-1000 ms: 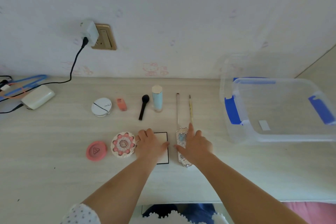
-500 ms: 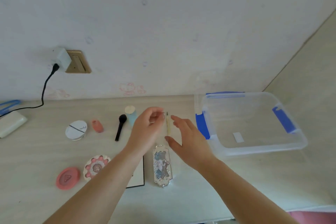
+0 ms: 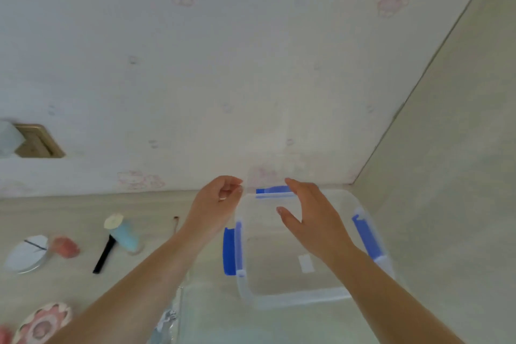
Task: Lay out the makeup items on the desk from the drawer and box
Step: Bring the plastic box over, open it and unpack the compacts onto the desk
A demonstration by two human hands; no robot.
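Both hands hover over the box (image 3: 307, 296), probably to check it. Left hand (image 3: 216, 204) is loosely curled, right hand (image 3: 310, 215) spread open, neither holding anything. Box looks empty; the makeup (image 3: 122, 234) is lined up on the surface (image 3: 69, 209) at 9 o'clock.

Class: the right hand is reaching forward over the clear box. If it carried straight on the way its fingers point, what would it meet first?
Probably the blue latch on the far rim of the clear box; the right hand points there, though depth is unclear.
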